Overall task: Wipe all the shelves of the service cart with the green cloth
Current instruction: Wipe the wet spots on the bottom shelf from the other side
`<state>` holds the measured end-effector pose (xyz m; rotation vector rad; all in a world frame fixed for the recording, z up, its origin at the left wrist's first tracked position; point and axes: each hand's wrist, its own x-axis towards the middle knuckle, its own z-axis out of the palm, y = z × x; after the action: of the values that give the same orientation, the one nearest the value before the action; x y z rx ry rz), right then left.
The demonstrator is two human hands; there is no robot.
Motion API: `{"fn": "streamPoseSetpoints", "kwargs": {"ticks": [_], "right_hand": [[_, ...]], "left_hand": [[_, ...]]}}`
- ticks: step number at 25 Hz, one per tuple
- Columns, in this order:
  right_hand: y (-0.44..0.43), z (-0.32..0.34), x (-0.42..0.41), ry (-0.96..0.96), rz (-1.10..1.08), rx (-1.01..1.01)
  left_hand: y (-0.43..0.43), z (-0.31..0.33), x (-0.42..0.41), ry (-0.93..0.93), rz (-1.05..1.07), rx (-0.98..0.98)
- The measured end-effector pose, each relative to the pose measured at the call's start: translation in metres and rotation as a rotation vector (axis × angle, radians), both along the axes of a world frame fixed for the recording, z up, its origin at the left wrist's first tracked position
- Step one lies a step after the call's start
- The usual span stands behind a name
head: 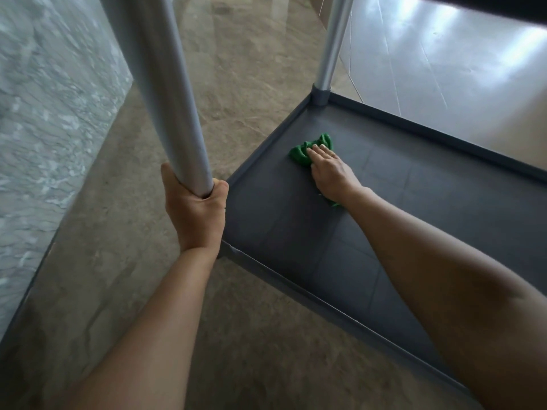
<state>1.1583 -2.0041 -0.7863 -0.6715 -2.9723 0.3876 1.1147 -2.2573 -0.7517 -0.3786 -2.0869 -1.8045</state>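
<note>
Green cloth [302, 153] is soft, light and bunched, with no stiffness; judgement: it will fold and ride up under a push rather than slide flat; best driven by a flat palm on its middle. Right hand [330, 173] lies on it that way, fingers [319, 152] straight and together, pressing it down, not pinching; most of the cloth bulges past the fingertips and a scrap shows beside the wrist.

Cloth sits on the dark grey shelf [296, 232], which has a raised lip; it is toward the corner by the far post [331, 48], not touching the lip. Colour saturated, surface crumpled; looks like microfibre but can't confirm; damp or dry, can't tell.

Left hand [194, 211] is wrapped round the foot of the near post [177, 113]; I read it as a brace against rolling on the glossy floor [251, 69].

Shelf looks smooth with faint grid lines; expect low drag; corners under the lip will likely need the cloth bunched in with fingertips.
</note>
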Motion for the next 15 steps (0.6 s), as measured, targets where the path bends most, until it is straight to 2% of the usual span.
{"fn": "streamPoseSetpoints", "kwargs": {"ticks": [5,10,12,15], "right_hand": [[-0.041,0.007,0.033,0.100,0.278,0.011],[-0.105,0.015,0.076,0.169,0.524,-0.157],[-0.119,0.022,0.088,0.151,0.422,-0.368],[-0.128,0.034,0.105,0.274,-0.022,-0.853]], "left_hand": [[-0.001,0.004,0.002,-0.053,-0.008,0.017],[-0.004,0.010,0.007,-0.116,-0.045,-0.025],[-0.008,0.013,0.009,-0.152,-0.026,-0.133],[-0.017,0.005,0.031,-0.050,0.159,-0.354]]}}
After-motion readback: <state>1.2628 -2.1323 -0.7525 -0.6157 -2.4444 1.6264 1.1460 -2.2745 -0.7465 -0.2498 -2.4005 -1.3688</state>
